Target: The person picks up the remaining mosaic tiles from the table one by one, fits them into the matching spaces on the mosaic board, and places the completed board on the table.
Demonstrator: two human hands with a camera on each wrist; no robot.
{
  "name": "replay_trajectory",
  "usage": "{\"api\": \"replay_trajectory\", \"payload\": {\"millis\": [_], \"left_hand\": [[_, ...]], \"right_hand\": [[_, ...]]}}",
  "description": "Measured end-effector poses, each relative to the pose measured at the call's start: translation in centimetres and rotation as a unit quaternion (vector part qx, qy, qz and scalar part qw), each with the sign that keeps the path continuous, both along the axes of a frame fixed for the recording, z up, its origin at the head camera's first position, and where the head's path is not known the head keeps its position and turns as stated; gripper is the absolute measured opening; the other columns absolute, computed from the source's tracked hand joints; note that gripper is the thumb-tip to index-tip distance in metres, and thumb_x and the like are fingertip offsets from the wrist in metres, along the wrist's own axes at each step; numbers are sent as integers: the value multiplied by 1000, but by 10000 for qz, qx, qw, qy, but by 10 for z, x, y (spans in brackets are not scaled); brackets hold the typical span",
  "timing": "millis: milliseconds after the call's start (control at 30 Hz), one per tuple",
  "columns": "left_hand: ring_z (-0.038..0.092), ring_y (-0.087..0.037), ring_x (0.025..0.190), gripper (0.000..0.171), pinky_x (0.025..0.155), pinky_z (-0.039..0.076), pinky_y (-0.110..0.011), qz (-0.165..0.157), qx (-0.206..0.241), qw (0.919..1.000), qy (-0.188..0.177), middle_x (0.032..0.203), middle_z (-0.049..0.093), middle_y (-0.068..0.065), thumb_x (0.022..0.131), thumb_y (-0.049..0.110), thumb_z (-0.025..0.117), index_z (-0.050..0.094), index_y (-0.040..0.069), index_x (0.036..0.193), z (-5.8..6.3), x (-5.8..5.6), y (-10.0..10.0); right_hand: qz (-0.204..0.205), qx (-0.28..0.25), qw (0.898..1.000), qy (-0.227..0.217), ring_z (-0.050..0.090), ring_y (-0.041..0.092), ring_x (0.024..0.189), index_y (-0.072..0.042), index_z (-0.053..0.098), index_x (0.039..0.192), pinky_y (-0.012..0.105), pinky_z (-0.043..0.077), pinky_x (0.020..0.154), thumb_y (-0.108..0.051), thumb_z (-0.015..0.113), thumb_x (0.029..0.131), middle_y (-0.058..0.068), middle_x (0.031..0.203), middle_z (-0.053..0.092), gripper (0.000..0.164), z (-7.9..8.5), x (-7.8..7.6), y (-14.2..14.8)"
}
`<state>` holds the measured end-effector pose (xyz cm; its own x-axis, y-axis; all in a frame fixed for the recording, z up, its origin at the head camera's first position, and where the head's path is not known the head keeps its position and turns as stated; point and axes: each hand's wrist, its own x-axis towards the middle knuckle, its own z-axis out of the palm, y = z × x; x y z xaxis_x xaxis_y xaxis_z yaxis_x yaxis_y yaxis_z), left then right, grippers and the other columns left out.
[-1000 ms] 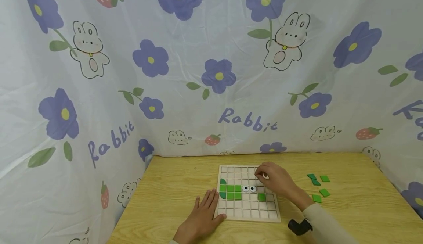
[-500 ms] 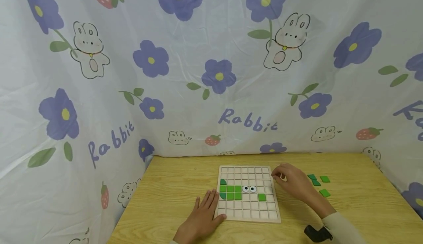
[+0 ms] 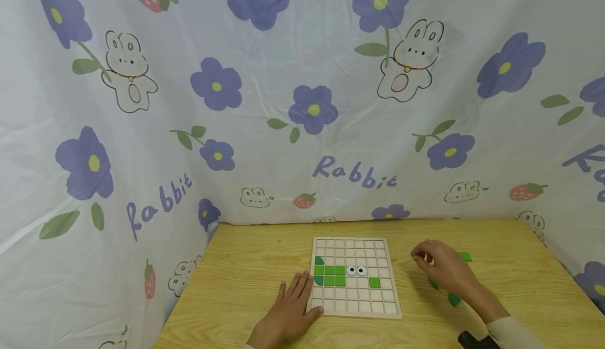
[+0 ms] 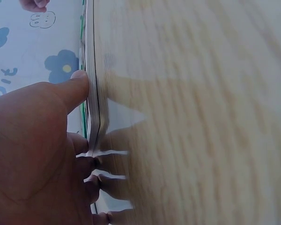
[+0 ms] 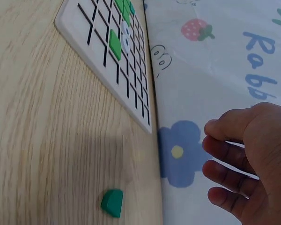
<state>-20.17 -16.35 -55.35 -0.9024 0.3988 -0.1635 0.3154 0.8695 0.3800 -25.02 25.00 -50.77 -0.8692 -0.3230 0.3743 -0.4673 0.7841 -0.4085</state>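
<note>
A light wooden grid board [image 3: 350, 305] lies on the table, with green square tiles [image 3: 329, 275], dark green quarter-round pieces [image 3: 319, 260] and two googly eyes [image 3: 356, 270] in its cells. My left hand [image 3: 290, 304] rests flat against the board's left edge, its thumb at the front left corner. Right of the board, my right hand [image 3: 444, 267] hovers with loosely bent fingers; the right wrist view shows nothing between its fingertips [image 5: 210, 126]. Below that hand a dark green piece [image 5: 113, 203] lies on the table. The right hand and forearm hide some loose pieces.
The wood-grain table [image 3: 255, 265] carries several loose green pieces at the right, among them a square tile [image 3: 465, 256] and a dark green piece [image 3: 455, 299]. A white cloth [image 3: 274, 170] printed with flowers and rabbits hangs behind it.
My right hand has drawn away from over the board to the right, above the loose pieces. Dark green pieces formerly behind the arm now show. The left hand stays put.
</note>
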Motion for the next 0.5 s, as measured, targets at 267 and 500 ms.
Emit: {"api": "replay_trajectory", "payload": {"millis": [267, 500], "left_hand": [[13, -39, 167, 86, 129, 12, -71, -8, 54, 10000, -9, 180, 15, -14, 109, 59, 50, 22, 6, 171, -3, -2, 0], [14, -40, 166, 87, 128, 13, -73, -58, 140, 9999, -1, 180, 15, -16, 109, 60, 49, 22, 4, 171, -2, -1, -1]], "right_hand": [[-239, 95, 9988, -414, 51, -4, 76, -16, 79, 103, 24, 49, 64, -15, 79, 98, -11, 96, 69, 6, -5, 6, 18], [-275, 216, 9956, -868, 53, -3, 75, -15, 79, 106, 24, 49, 63, -19, 77, 100, -10, 97, 71, 8, -14, 9, 32]]}}
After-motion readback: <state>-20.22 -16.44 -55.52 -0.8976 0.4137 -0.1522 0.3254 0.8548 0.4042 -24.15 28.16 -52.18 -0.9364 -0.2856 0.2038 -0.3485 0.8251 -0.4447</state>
